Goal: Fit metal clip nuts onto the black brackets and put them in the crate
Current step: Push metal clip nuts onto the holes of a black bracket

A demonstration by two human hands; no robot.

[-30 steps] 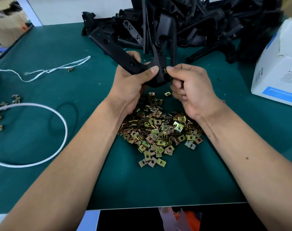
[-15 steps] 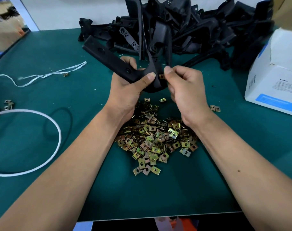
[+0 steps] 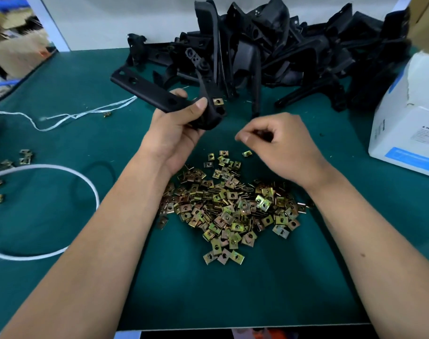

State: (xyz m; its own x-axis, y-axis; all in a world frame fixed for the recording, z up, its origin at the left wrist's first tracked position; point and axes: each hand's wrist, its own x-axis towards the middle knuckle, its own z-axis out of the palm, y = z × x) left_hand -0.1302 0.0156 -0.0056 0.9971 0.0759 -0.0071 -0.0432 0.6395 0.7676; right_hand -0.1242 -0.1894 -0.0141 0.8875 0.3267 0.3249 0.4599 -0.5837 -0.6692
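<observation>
The left hand [image 3: 176, 128] grips the black bracket [image 3: 159, 96], turning its fitted clip nut [image 3: 218, 101] to one o'clock for checking, while the right hand [image 3: 282, 148], fingers curled and empty, hovers above the clip-nut pile [image 3: 230, 206].

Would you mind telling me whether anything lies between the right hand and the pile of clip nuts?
Nothing visible does: the right hand hovers over the pile of clip nuts, only open air between them.

The bracket [image 3: 159, 96] in my left hand [image 3: 176, 133] is matte black, carrying one brassy yellow clip nut [image 3: 218, 101]. The clip nut pile [image 3: 229, 206] shimmers gold, green and pinkish on the dark teal mat [image 3: 233, 289]. The box [image 3: 406, 123] is white, blue-striped.
</observation>
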